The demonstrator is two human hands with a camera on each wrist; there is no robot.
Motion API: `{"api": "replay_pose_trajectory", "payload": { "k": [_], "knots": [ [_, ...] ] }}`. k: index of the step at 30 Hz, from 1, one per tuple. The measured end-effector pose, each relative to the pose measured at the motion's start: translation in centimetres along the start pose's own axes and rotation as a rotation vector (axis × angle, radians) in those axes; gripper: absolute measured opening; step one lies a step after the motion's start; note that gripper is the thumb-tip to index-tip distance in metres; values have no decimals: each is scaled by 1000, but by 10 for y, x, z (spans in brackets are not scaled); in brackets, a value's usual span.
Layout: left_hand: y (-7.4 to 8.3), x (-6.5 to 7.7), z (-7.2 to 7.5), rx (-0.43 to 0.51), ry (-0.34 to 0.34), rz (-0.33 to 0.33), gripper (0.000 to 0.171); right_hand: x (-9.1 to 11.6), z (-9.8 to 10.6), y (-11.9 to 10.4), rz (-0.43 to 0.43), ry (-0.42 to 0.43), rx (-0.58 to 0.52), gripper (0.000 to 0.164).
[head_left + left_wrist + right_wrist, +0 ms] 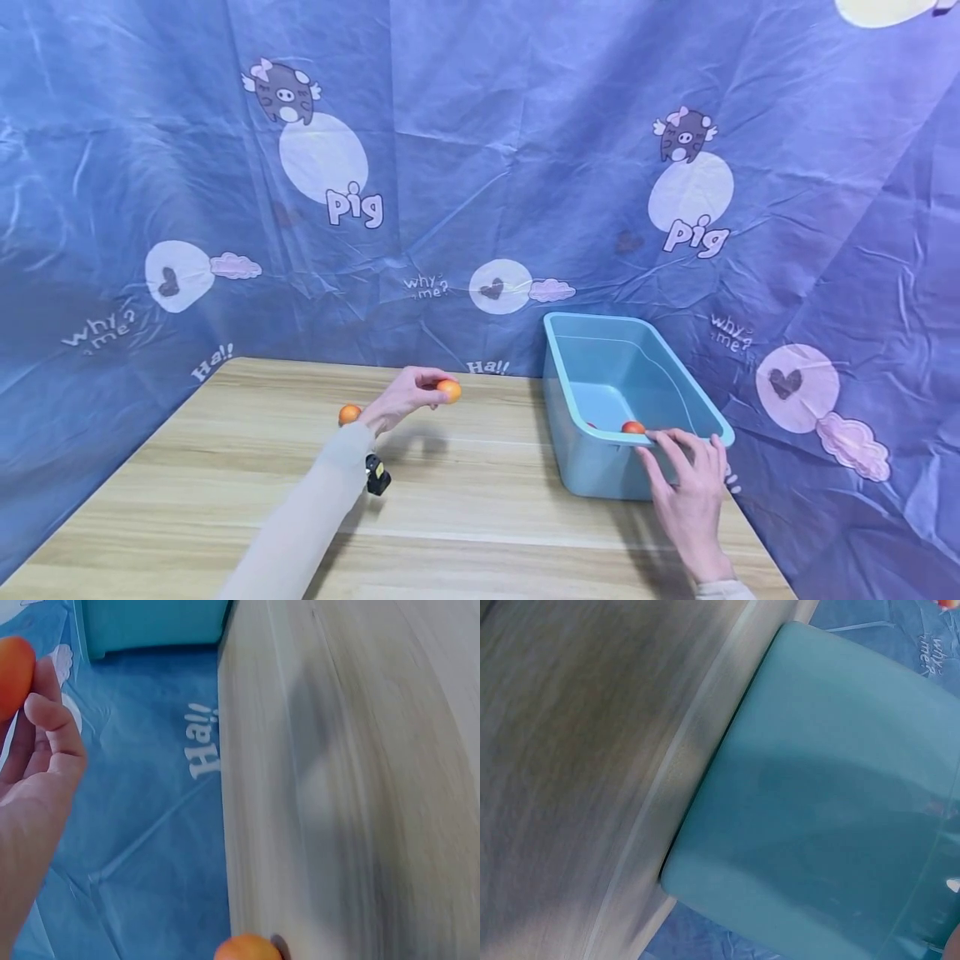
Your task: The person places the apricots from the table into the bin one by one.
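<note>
Left hand [412,396] had a small orange ball [448,392] (fruit or toy, couldn't tell) pinched between thumb and fingertips, up off the table [480,517], left of the blue tub [600,467] and apart from it. Right hand [690,492] held the tub's near rim, fingertips on the rim, thumb against the outside. How firmly, couldn't tell; the right wrist view was mostly tub wall.

Main risk, my read: a drop. Ball was round, looked smooth, and sat right out at the fingertips. A slip or over-squeeze could pop it out, and it would probably roll on the tabletop.

Second: rim clip. The tub's left wall stood between the held ball and the inside, so a low pass could knock the ball loose or shove the tub. Right hand should steady that, but a hard pull on the rim could tip or drag it.

Third: the loose ball [349,414] on the table showed just beside the left wrist. A backward sweep of the arm or the black camera [377,475] under it could start it rolling.

Inside the tub, a red-orange ball [633,427] showed just past the near rim, plus a sliver of another. Anything dropped from high could bounce off those.
</note>
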State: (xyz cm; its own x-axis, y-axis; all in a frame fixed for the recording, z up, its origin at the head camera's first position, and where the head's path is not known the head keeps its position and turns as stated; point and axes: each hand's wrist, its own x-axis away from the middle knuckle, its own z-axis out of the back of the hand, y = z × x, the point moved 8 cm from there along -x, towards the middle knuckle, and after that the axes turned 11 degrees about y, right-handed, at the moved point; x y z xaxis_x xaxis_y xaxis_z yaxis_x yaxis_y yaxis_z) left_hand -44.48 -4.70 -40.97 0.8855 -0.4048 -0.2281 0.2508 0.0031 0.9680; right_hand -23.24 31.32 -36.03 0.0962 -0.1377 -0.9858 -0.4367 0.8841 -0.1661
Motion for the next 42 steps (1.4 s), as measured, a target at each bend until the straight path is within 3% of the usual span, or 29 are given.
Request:
{"api": "replay_pose_trajectory", "payload": {
  "k": [6, 14, 26, 42],
  "knots": [
    [9, -9, -10, 23, 33, -12, 43, 0, 0, -1, 3, -2, 5, 50],
    [20, -18, -28, 72, 25, -12, 39, 0, -1, -2, 4, -2, 4, 49],
    [41, -30, -57, 123, 51, -111, 31, 0, 3, -7, 1, 2, 5, 48],
    [71, -41, -114, 181, 24, -186, 27, 0, 3, -10, 3, 11, 9, 49]
  ]
}}
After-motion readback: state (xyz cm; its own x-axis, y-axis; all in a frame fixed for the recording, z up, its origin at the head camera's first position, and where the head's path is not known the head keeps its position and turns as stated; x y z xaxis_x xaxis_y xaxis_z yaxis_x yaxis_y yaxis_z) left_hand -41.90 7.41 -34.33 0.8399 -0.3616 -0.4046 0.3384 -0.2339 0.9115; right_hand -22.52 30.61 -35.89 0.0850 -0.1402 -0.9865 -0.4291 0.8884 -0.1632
